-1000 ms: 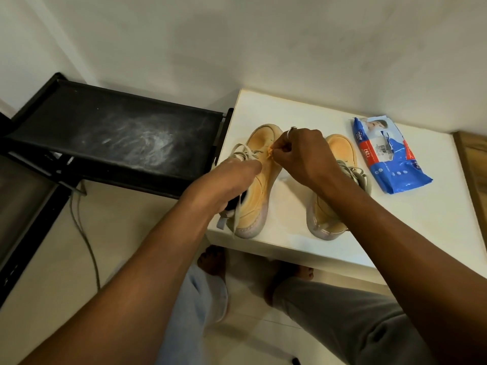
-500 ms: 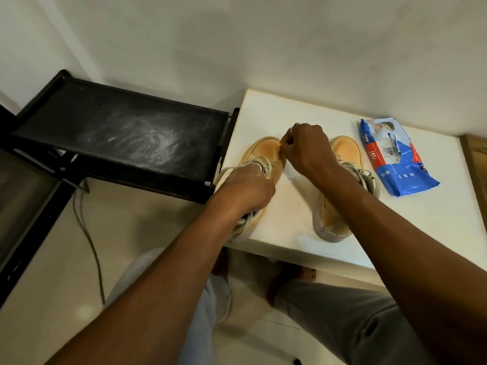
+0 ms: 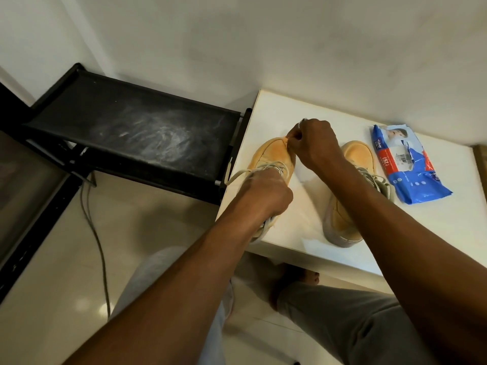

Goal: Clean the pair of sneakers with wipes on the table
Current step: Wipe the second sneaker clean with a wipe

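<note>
Gripping the left sneaker [image 3: 267, 158] at its laced throat, the left hand [image 3: 266, 194] has its fingers curled round the laces and collar. The right hand [image 3: 315, 146] sits at the toe, its fingertips pinching a small scrap [image 3: 287, 139], possibly a wipe; too little of it shows to be sure. This sneaker lies on the table [image 3: 308, 214] near the left edge, toe toward the wall. The right sneaker [image 3: 355, 156] stands beside it, with the pack [image 3: 411, 164] just beyond. A black shelf [image 3: 131, 130] adjoins the table on the left.
</note>
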Available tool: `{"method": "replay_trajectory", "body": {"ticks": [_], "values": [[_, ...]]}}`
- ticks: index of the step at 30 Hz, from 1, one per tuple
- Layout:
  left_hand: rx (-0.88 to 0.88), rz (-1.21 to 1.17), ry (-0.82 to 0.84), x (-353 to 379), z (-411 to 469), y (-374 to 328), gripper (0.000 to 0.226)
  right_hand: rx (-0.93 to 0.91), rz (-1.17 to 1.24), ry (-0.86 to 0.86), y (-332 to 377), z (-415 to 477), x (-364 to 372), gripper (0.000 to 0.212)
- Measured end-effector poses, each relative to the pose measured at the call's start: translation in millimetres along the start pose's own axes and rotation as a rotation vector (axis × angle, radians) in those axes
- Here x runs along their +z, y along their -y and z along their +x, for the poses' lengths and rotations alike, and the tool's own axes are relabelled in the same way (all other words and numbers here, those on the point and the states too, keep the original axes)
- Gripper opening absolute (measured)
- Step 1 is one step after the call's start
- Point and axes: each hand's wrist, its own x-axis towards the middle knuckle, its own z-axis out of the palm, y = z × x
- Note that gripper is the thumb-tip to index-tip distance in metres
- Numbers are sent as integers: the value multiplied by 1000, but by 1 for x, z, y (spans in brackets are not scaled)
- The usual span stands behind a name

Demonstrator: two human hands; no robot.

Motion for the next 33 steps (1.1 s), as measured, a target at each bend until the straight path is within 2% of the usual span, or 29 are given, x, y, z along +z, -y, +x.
{"method": "replay_trajectory", "body": {"ticks": [5, 9, 14, 17, 23, 33], "values": [[21, -77, -8, 2, 0, 2, 23, -114, -45, 59, 8, 13, -2, 14], [43, -137, -37, 4, 0, 5, 6, -194, -115, 138, 13, 15, -5, 21], [51, -166, -9, 5, -2, 3, 22, -310, -155, 127, 13, 11, -3, 21], [64, -174, -20, 7, -2, 4, 18, -383, -180, 110, 14, 12, 0, 21], [41, -229, -27, 9, -4, 4, 26, -498, -194, 168, 18, 9, 4, 20], [48, -259, -74, 15, -1, 5, 28, -685, -120, 249, 24, 2, 1, 19]]}}
